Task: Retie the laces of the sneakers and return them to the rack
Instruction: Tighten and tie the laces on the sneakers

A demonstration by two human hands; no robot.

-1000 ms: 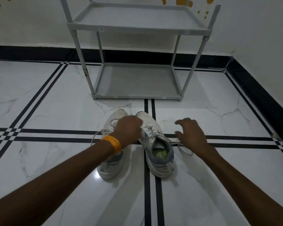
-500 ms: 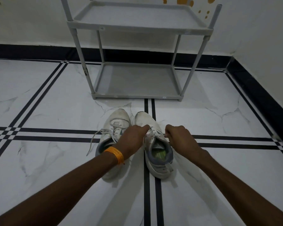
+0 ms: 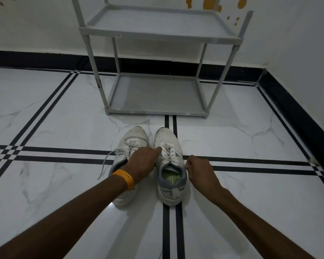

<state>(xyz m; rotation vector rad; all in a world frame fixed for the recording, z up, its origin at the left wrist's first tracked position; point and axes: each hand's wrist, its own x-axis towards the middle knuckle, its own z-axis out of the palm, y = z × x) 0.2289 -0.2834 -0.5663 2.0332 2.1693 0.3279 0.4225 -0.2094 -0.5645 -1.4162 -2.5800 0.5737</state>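
Two white sneakers stand side by side on the floor, toes toward the grey rack (image 3: 157,110). The left sneaker (image 3: 134,138) has a loose lace (image 3: 106,161) trailing out to its left. The right sneaker (image 3: 169,157) shows a green insole. My left hand (image 3: 141,162), with an orange band at the wrist, lies over the gap between the shoes, its fingertips at the right sneaker's laces. My right hand (image 3: 199,170) is closed at the right side of that shoe's collar, pinching a lace end.
The two-shelf rack stands against the white wall, both shelves bare. A glossy white marble floor (image 3: 54,118) with black stripes lies all around. A black skirting and the right wall (image 3: 307,62) bound the corner.
My right hand has drawn back from the lacing to the shoe's right side. The left hand's fingers have stretched forward onto the right sneaker's laces.
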